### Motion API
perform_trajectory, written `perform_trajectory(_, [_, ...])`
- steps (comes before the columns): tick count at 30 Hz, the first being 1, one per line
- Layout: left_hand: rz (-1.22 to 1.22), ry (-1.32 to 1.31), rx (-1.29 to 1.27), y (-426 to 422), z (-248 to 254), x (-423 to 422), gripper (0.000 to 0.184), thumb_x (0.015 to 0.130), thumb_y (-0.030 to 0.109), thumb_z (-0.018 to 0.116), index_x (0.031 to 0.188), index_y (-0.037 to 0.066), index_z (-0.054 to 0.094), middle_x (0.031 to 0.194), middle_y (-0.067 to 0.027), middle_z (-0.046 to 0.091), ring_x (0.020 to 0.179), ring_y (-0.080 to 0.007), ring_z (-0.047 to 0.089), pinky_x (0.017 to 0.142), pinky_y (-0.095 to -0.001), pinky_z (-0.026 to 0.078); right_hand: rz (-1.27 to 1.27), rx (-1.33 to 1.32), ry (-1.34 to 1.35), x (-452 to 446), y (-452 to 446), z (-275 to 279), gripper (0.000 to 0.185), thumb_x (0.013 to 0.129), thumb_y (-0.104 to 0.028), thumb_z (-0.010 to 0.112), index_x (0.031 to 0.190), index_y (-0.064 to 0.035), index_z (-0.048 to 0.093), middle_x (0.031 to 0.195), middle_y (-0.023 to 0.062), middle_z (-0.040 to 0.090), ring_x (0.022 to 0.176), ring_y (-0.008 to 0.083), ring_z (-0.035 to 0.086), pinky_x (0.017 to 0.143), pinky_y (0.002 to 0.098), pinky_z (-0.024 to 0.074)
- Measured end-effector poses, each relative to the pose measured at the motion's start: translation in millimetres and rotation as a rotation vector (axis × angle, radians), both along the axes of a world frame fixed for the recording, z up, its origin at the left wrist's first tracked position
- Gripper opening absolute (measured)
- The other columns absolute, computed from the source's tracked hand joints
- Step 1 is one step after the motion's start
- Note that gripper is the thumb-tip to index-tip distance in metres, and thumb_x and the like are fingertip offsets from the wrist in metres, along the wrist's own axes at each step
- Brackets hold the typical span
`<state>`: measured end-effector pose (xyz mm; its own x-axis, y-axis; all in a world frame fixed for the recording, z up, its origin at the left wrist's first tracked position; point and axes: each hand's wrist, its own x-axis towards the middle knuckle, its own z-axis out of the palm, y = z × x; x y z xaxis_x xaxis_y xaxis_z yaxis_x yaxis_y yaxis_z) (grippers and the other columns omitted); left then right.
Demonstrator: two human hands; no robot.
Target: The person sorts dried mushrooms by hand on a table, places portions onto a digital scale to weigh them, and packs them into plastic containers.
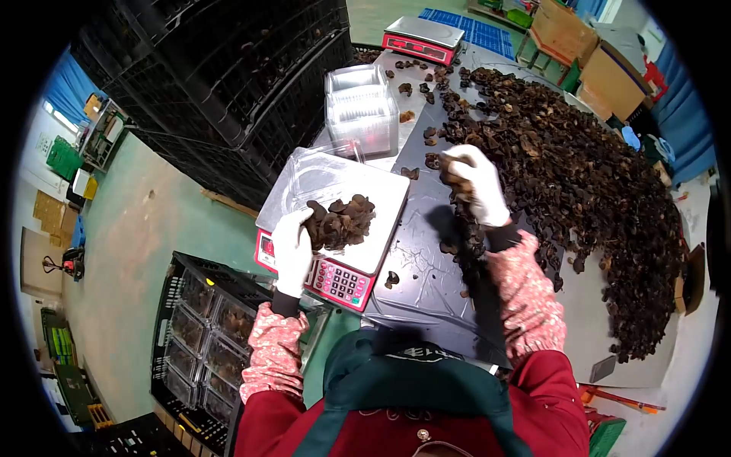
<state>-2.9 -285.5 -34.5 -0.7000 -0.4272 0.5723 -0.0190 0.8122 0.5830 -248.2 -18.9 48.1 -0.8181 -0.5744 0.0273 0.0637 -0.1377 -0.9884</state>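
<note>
My left hand (pixel 292 247), in a white glove, grips the near left edge of a clear plastic box (pixel 327 171) whose lid is flipped back. The box sits on the white pan of a red weighing scale (pixel 388 217). Dark dried wood ear mushrooms (pixel 343 222) lie in it. My right hand (pixel 481 186), gloved too, is raised over the table right of the scale. Its fingers are closed round a few dried mushrooms (pixel 455 179). Beside it spreads a big heap of the same mushrooms (pixel 548 145).
Nested clear boxes (pixel 362 114) stand behind the scale, with a second red scale (pixel 422 39) at the far end. Tall black crates (pixel 221 91) rise on the left. A black crate (pixel 177 305) of filled boxes is at lower left. Cardboard boxes (pixel 613 80) stand at far right.
</note>
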Motion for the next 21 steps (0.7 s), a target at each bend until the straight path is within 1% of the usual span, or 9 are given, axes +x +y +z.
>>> perform_trajectory(4, [0.057,-0.024,0.148,11,-2,3,0.037,0.093,0.004,0.051,0.129,0.001,0.057,0.126,-0.0171,0.060,0.118,-0.0325,0.055,0.104,-0.0401,0.040,0.288,0.004,0.020,45,-101,12,0.020,0.086,-0.017,0.064,0.104,-0.0076,0.064,0.082,0.0031,0.062,0.061,0.0043,0.051,0.051,0.0178,0.0376])
perform_trajectory(8, [-0.039,-0.003,0.187,5,-6,6,0.060,0.087,0.005,0.060,0.143,0.000,0.040,0.140,-0.0176,0.049,0.129,-0.0306,0.048,0.111,-0.0378,0.034,0.553,0.146,0.308,70,-154,-4,0.023,0.090,-0.017,0.061,0.108,-0.0058,0.067,0.101,0.0040,0.067,0.091,0.0145,0.063,0.082,0.0286,0.0511])
perform_trajectory(9, [-0.097,0.009,0.197,4,-4,7,0.070,0.084,0.006,0.065,0.147,0.000,0.035,0.144,-0.0182,0.045,0.131,-0.0311,0.046,0.113,-0.0383,0.033,0.512,0.112,0.761,64,-170,-36,0.023,0.091,-0.019,0.058,0.110,-0.0081,0.066,0.106,0.0057,0.066,0.100,0.0205,0.062,0.088,0.0329,0.0504])
perform_trajectory(10, [-0.181,0.022,0.255,1,-2,5,0.089,0.075,0.009,0.076,0.149,-0.002,0.029,0.145,-0.0189,0.043,0.132,-0.0322,0.045,0.114,-0.0402,0.032,0.603,0.282,0.793,67,-173,-41,0.028,0.092,-0.026,0.058,0.114,-0.0105,0.066,0.112,0.0081,0.066,0.106,0.0261,0.060,0.098,0.0367,0.0450])
perform_trajectory(14, [-0.220,-0.162,0.204,0,26,5,0.111,0.061,0.020,0.088,0.150,-0.004,0.025,0.143,-0.0233,0.044,0.130,-0.0378,0.046,0.110,-0.0452,0.036,0.686,0.445,1.265,69,-169,-34,0.033,0.090,-0.035,0.058,0.117,-0.0202,0.070,0.123,0.0059,0.064,0.111,0.0300,0.058,0.098,0.0411,0.0431])
perform_trajectory(16, [-0.099,-0.165,-0.085,-1,14,4,0.118,0.058,0.027,0.090,0.151,-0.003,0.024,0.143,-0.0235,0.043,0.131,-0.0413,0.043,0.110,-0.0478,0.035,0.695,0.353,1.344,63,-166,-19,0.033,0.090,-0.035,0.058,0.116,-0.0206,0.072,0.127,0.0059,0.064,0.114,0.0299,0.058,0.097,0.0404,0.0446])
perform_trajectory(17, [-0.130,-0.173,-0.061,-4,10,1,0.119,0.059,0.036,0.089,0.151,-0.002,0.023,0.146,-0.0239,0.040,0.134,-0.0430,0.038,0.112,-0.0493,0.030,0.774,0.431,1.191,60,-156,-3,0.032,0.090,-0.036,0.058,0.113,-0.0202,0.073,0.129,0.0053,0.063,0.116,0.0297,0.058,0.096,0.0393,0.0463])
perform_trajectory(20, [-0.094,-0.249,-0.130,1,22,-2,0.115,0.063,0.043,0.085,0.151,0.000,0.025,0.149,-0.0234,0.037,0.136,-0.0434,0.035,0.114,-0.0504,0.026,0.697,0.181,1.075,33,-145,-12,0.026,0.089,-0.020,0.061,0.111,-0.0141,0.073,0.126,0.0080,0.065,0.114,0.0257,0.061,0.101,0.0378,0.0449])
perform_trajectory(21, [-0.109,-0.306,-0.138,1,26,-4,0.106,0.068,0.046,0.081,0.150,0.001,0.031,0.151,-0.0213,0.037,0.138,-0.0407,0.033,0.115,-0.0509,0.024,0.626,0.074,0.853,37,-134,-1,0.026,0.088,-0.011,0.060,0.110,-0.0103,0.073,0.122,0.0100,0.066,0.113,0.0250,0.061,0.101,0.0363,0.0457])
